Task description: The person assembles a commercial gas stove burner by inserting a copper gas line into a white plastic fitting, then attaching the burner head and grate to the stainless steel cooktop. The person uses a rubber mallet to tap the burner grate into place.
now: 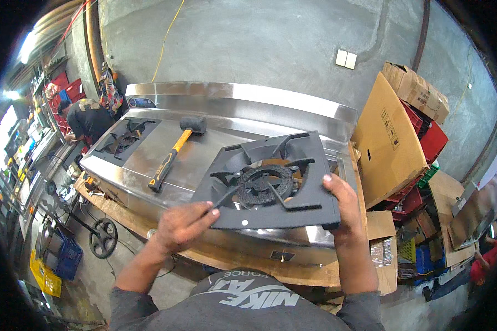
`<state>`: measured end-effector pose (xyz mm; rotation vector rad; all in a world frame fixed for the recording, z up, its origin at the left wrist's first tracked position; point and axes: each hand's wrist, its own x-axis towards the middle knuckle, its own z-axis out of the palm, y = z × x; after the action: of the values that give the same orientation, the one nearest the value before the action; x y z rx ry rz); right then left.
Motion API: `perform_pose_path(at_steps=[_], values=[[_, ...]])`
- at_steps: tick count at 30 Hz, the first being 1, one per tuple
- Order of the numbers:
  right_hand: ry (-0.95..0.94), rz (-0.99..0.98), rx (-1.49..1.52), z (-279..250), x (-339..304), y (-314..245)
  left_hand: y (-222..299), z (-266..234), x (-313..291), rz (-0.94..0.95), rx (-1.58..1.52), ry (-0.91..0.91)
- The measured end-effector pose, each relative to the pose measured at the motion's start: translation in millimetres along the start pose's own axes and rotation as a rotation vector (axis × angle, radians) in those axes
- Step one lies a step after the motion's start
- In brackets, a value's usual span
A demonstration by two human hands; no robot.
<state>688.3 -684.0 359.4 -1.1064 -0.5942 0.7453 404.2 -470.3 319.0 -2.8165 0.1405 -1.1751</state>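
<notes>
Between my hands is a square black pan support [221,191] with a round burner ring [265,185] showing at its middle. It is tilted over the right end of a stainless steel stove [165,140]. My left hand [185,225] has its fingers on the near left edge of the pan support. At the right edge, my right hand [345,204] grips the side with the thumb on top. A mallet [176,154] with a black head and a yellow and black handle lies on the steel top, left of the pan support. Farther left, a second black pan support [126,141] sits in the stove.
The stove rests on a wooden board [124,215] against a grey wall [248,44]. Cardboard boxes [389,143] and red crates are stacked close on the right. On the left floor stand a handwheel [102,238] and a blue crate [69,258]. A co-worker [91,118] bends at the far left.
</notes>
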Motion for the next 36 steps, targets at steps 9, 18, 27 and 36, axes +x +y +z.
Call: perform_pose_path(at_steps=[9,18,27,36], values=[[-0.142,-0.317,-0.594,-7,52,-18,-135,-123,94,-0.201,-0.383,-0.241],[0.067,-0.537,-0.623,94,83,50,-275,-102,166,-0.372,-0.652,-0.500],[0.369,-0.403,-0.175,130,66,92,-318,63,214,-0.336,-0.553,-0.444],[0.629,-0.172,-0.028,123,35,151,-173,40,132,0.183,-0.706,-0.616]])
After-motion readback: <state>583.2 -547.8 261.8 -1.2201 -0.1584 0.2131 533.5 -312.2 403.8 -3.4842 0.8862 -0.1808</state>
